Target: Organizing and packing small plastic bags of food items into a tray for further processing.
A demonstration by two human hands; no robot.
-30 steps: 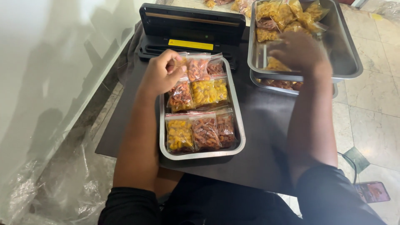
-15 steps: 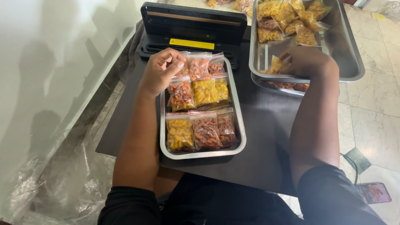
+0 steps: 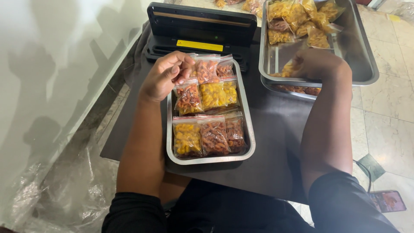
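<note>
A small steel tray [image 3: 207, 160] on the black table holds several clear zip bags of yellow and reddish snacks. My left hand [image 3: 166, 77] is curled at the tray's far left corner, its fingertips pinching the top of a reddish snack bag [image 3: 188, 98]. My right hand [image 3: 318, 64] is at the near rim of a large steel tray [image 3: 367, 64] and grips a yellow snack bag [image 3: 287, 69]. More yellow snack bags [image 3: 297, 19] are heaped at the far end of that tray.
A black vacuum sealer [image 3: 200, 28] stands behind the small tray. A second tray with bags [image 3: 297, 90] lies under the large one. Crumpled plastic sheet [image 3: 51, 203] lies by the white wall at left. A phone [image 3: 388, 201] lies on the tiled floor at right.
My right hand has drawn back from the heap in the large tray to its near rim, bringing a yellow bag with it. My left hand has stayed at the small tray's corner.
</note>
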